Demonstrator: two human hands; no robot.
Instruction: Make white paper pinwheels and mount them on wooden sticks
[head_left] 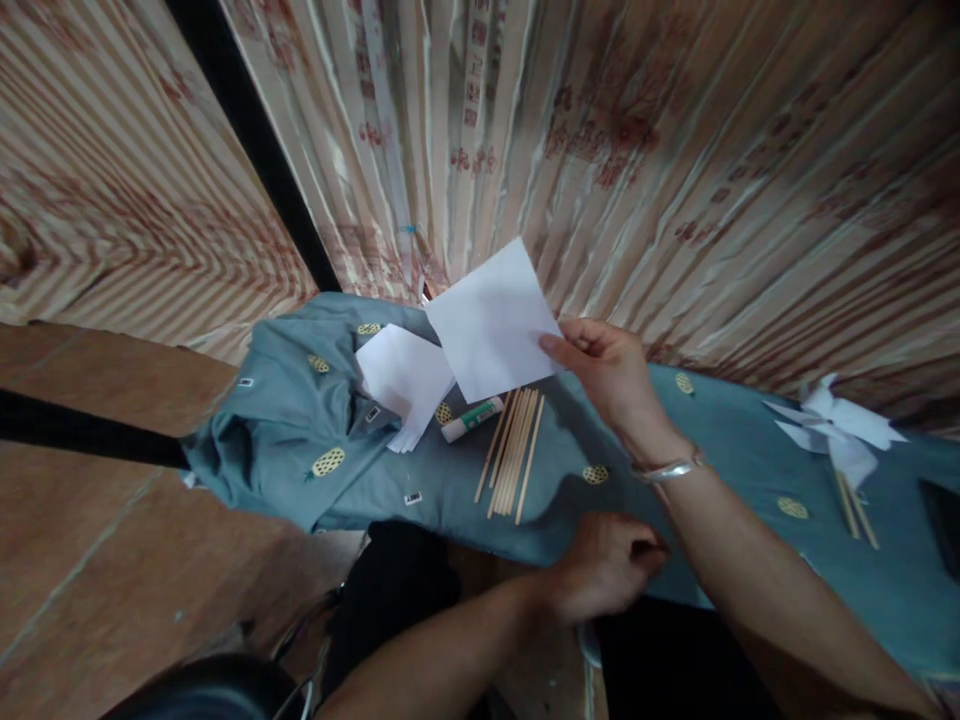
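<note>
Between the thumb and fingers of my right hand (600,365) is a square sheet of white paper (491,315), raised and tilted above the cloth. My left hand (609,562) is loosely curled near the front edge, with nothing showing in its fingers. Below the sheet, a glue stick (472,420) with a green label lies on its side. Several thin wooden sticks (514,460) are laid out just right of it. To the left, a stack of white paper (405,375) rests on the cloth, partly fanned out.
A teal cloth (420,510) with pineapple prints covers the long narrow surface. White paper pinwheels (836,420) with wooden sticks lie at the right, near a dark flat object (941,525). Behind hangs a pleated curtain (525,150). A black pole (255,145) slants at the left.
</note>
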